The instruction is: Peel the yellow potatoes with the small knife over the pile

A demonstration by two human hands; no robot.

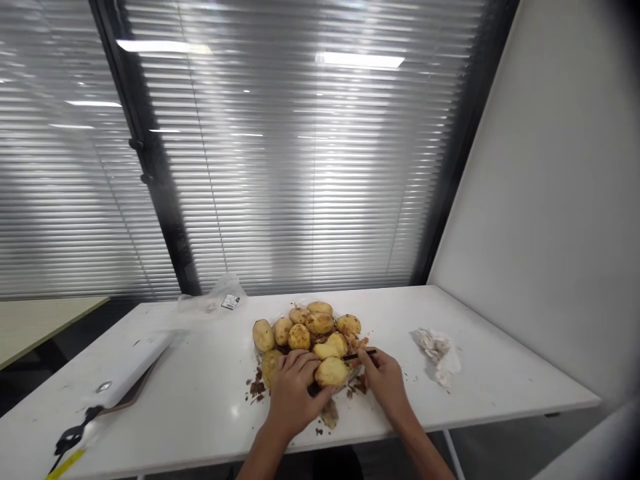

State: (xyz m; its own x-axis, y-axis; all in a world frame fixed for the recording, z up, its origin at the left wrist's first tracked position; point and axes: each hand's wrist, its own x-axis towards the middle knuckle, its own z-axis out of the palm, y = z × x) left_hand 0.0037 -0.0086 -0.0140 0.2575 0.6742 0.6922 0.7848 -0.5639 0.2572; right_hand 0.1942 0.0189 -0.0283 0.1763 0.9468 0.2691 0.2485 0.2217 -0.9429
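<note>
Several peeled or partly peeled potatoes (320, 323) lie heaped near the middle of the white table, with brown peelings (257, 387) around them. At the front of the heap, my left hand (295, 393) has its fingers curved over a potato and its thumb near the pale peeled potato (332, 372). My right hand (384, 380) is closed on a thin dark tool (361, 355), whose tip reaches the right side of that pale potato. What kind of tool it is stays too small to tell.
A crumpled tissue (440, 355) lies on the white table (210, 400) at right. A clear bag with a label (231, 301) is at back left. A white box-like object (133, 370) lies at left, near a yellow strip (65, 465). Blinds and a wall stand behind.
</note>
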